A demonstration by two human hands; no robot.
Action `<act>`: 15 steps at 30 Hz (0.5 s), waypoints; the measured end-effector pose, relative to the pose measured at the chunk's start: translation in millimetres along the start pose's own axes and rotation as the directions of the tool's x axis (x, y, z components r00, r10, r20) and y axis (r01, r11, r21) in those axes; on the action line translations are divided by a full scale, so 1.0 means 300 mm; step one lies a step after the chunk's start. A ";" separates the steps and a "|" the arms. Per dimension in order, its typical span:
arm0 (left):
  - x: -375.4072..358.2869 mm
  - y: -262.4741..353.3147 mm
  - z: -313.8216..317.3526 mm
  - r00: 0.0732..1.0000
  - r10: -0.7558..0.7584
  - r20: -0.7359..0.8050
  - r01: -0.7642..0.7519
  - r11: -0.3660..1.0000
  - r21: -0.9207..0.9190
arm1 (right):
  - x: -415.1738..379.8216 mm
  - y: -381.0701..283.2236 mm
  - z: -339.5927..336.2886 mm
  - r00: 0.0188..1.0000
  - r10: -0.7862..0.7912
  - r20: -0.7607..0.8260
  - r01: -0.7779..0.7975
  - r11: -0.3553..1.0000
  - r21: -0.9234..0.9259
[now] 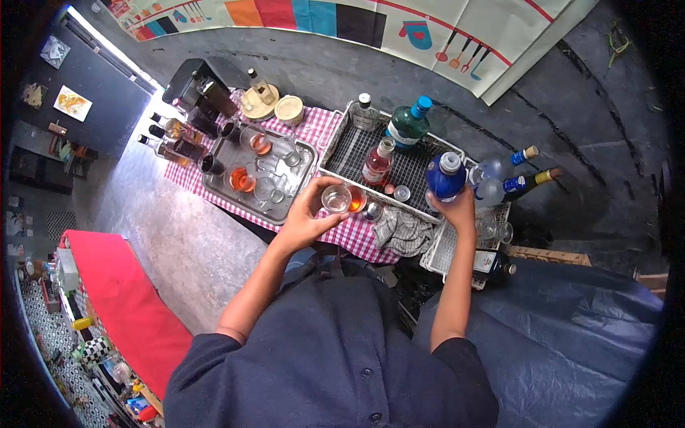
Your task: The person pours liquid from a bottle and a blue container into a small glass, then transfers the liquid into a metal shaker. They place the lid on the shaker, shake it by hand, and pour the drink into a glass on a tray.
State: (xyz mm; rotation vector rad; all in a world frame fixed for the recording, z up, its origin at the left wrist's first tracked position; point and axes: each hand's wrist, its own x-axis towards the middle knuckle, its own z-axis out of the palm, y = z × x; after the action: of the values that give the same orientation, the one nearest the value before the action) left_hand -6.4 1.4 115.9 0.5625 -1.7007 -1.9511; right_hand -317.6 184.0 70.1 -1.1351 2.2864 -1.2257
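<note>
My left hand (308,217) holds a small clear glass (335,199) above the front edge of the red-checked cloth (321,128). A second glass with orange liquid (356,198) sits right beside it. My right hand (455,210) grips a blue bottle with a silver cap (444,177) at the front right corner of the white wire basket (341,146). A pink-liquid bottle (377,162) and a dark green bottle with a blue cap (408,125) stand in that basket.
A metal tray (303,160) with several glasses, some holding orange liquid, lies left of the basket. Dark bottles (175,139) line its left side. A crumpled cloth (401,232), a second wire rack (446,246) with glasses and more bottles (524,182) are on the right.
</note>
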 end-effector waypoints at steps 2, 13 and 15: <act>-0.012 -0.011 -0.010 0.999 -0.016 -0.052 0.017 1.000 0.021 | 0.021 0.072 0.048 1.000 0.020 -0.023 -0.020 0.999 -0.029; -0.034 -0.044 -0.019 0.981 -0.116 -0.155 0.132 0.987 0.093 | 0.035 0.416 0.300 0.965 0.148 -0.217 -0.110 0.978 0.178; -0.027 -0.051 -0.021 0.982 -0.121 -0.143 0.137 0.985 0.107 | 0.013 0.418 0.320 0.960 0.192 -0.204 -0.146 0.964 0.220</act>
State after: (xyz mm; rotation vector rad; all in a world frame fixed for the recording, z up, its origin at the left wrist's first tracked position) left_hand 2.5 3.0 99.6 0.8494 -1.7372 -1.8620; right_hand -326.7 167.4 -86.7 -0.7448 2.2925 -1.5435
